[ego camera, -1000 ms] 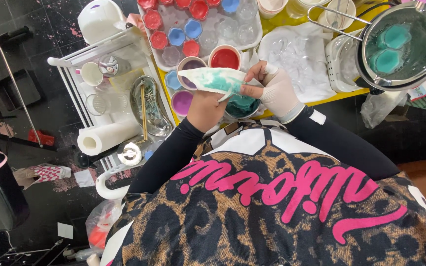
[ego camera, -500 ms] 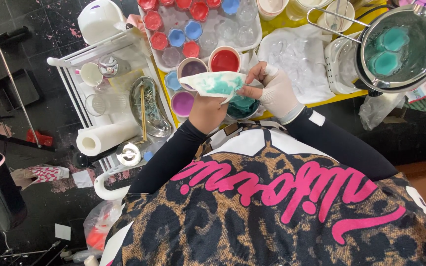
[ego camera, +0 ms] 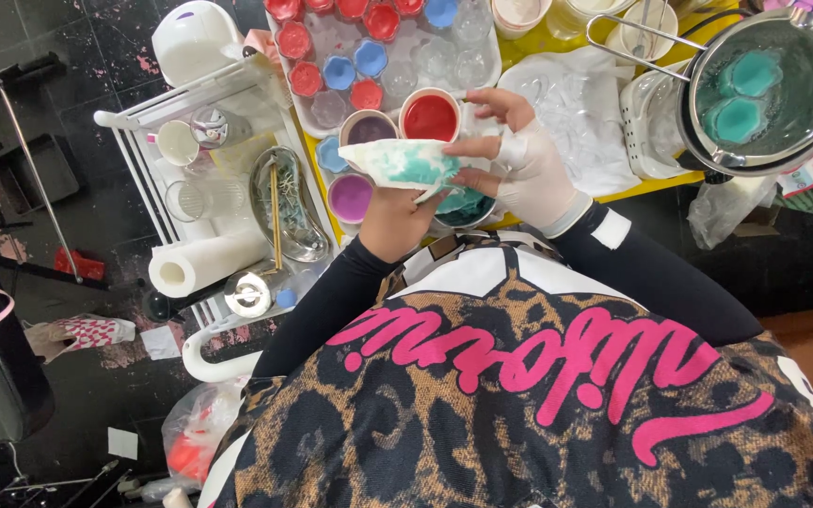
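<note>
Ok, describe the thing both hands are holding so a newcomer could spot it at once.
Start at the yellow table crowded with small cups of colour. Just in front of the red-filled cup, the left hand and the gloved right hand hold a white cloth. Unlike the clean paper roll to the left, it is smeared teal.

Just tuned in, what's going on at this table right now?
A person holds a white cup smeared with teal over the yellow table. The bare left hand grips it from below, while the right hand, in a white fingerless glove, pinches its rim. Just beyond sit a bowl of red and one of purple, plus a tray of small moulds. A metal pot at the right holds teal lumps.
</note>
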